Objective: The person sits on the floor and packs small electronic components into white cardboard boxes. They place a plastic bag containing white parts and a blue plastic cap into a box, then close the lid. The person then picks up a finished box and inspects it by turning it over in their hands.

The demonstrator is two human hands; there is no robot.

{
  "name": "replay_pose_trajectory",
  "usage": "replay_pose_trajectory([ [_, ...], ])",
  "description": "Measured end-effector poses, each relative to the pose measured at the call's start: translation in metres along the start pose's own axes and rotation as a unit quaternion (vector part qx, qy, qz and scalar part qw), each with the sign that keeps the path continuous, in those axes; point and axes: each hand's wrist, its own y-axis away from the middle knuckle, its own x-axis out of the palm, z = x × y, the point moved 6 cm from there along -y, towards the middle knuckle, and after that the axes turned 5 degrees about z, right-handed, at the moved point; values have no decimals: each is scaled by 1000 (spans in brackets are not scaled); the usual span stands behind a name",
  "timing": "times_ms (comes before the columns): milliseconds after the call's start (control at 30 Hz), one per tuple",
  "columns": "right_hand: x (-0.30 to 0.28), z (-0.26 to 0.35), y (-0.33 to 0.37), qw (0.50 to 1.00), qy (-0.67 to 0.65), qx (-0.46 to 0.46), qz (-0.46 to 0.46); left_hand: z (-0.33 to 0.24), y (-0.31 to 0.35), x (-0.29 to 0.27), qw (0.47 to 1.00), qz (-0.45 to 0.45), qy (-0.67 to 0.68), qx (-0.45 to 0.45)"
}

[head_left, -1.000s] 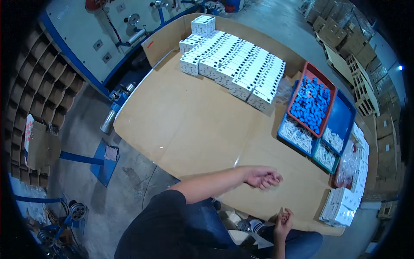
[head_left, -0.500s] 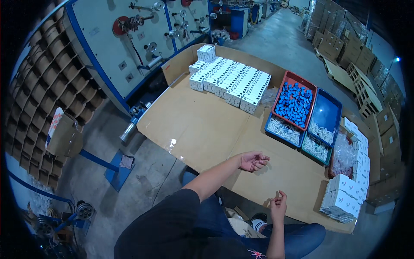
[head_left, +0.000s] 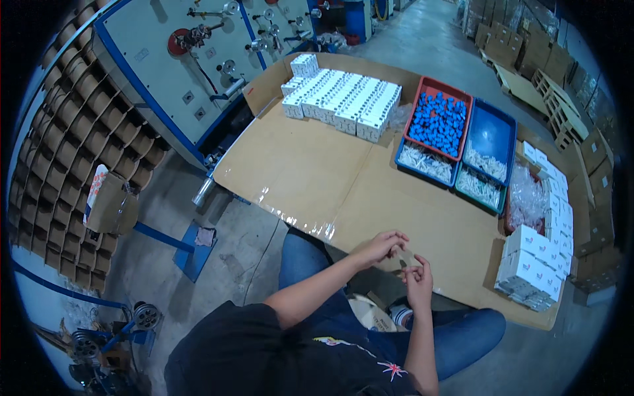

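Observation:
My left hand [head_left: 385,247] hovers over the near edge of the cardboard-covered table [head_left: 297,178], its fingers curled together. Close beside it, to the right and slightly nearer, is my right hand [head_left: 418,278], with thumb and fingers bent into a pinch. A faint, see-through patch shows between the two hands; what it is, I cannot make out. Beyond them, a red tray [head_left: 469,105] full of small blue pieces [head_left: 436,125] rests on top of other trays. White stick-like pieces [head_left: 428,164] lie in the blue tray [head_left: 456,181] under its near end.
Rows of small white boxes [head_left: 343,99] stand at the far left of the table. On the right are another blue tray [head_left: 490,125], a green tray [head_left: 500,206], clear plastic bags [head_left: 526,195] and stacked white boxes [head_left: 531,264]. A machine panel [head_left: 158,66] rises behind the left side.
My two hands have come closer together near the table's front edge; the right one rose and the left curled more. The whole view has shifted a little.

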Motion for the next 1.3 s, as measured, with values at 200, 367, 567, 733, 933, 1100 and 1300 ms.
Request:
replay_pose_trajectory([
  [200, 2, -4, 7, 999, 15, -27, 27, 122, 67, 42, 961, 197, -142, -134],
  [367, 0, 16, 15, 1000, 18, -16, 6, 151, 59, 40, 838, 313, -326, -307],
  [567, -28, 49, 15, 997, 28, -65, -29, 138, 46, 35, 880, 137, -440, -118],
  [733, -118, 112, 25, 965, 66, -189, -170, 129, 52, 74, 817, 145, -553, -73],
  [933, -267, 172, 31, 872, 183, -224, -396, 150, 38, 145, 745, 171, -644, 41],
  [1100, -415, 159, 8, 794, 337, -164, -478, 181, 29, 164, 730, 184, -657, 37],
  [1300, -509, 140, -25, 759, 474, 64, -441, 193, 26, 169, 729, 225, -647, -15],
])
